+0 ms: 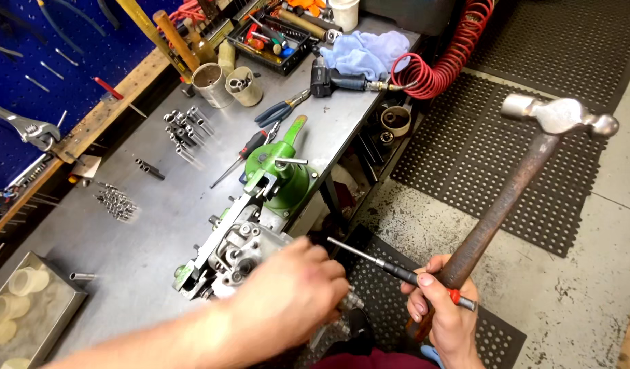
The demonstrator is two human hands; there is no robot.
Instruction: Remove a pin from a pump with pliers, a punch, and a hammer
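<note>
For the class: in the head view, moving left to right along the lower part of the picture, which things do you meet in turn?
Metal tray of pale cups → grey metal assembly clamped on the bench → left hand resting on it → right hand, gripping a hammer and a thin punch-like tool.

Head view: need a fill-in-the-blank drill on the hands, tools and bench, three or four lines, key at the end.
1. The right hand holds a ball-peen ____ and a slim punch-like tool together.
2. The left hand rests on a metal housing clamped in a ____ vise.
3. The coiled air hose at the bench's far end is ____.
4. The cloth beside that hose is light ____.

Missing words: hammer; green; red; blue
</note>
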